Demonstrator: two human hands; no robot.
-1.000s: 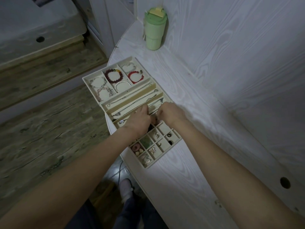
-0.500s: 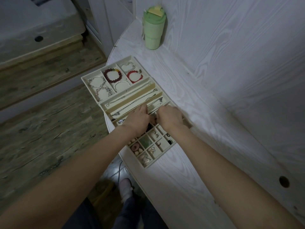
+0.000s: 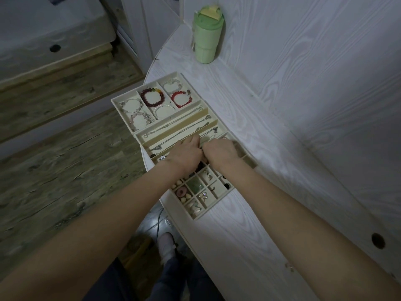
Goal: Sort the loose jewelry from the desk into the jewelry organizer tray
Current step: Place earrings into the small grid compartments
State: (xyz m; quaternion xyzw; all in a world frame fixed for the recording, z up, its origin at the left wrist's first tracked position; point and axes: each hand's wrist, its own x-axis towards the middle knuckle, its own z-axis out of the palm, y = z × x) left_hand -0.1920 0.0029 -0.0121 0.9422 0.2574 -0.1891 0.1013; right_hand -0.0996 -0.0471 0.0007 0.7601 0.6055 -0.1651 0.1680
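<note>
Not much is changed from half a second back. Both hands are still parked over the middle of the tray (image 3: pixel 121 98), knuckles nearly touching. The left hand (image 3: pixel 184 153) is kept on the same spot, fingers curled down over the chain slots; the right hand (image 3: pixel 221 153) is curled just beside it. Whatever is being worked between the fingertips is hidden under the hands, so it can't be told if something is pinched there or not. If anything, the hands look nudged a hair closer together, but that could be put down to the camera shifting.

The tray is left where it was, along the left edge of the desk (image 3: pixel 249 246), its far-left corner hanging out past the edge. In the far section the bracelets are laid: a dark bead one (image 3: pixel 152 97), a red one (image 3: pixel 181 98), a white pearl one (image 3: pixel 165 110). Chains (image 3: pixel 173 123) are stretched along the long slots in the middle. The small grid nearest the person is filled with bits: a pink ring (image 3: pixel 181 191), a green stone (image 3: pixel 194 184), some little studs.

A green cup (image 3: pixel 207 33) is stood at the far corner of the desk, untouched.
</note>
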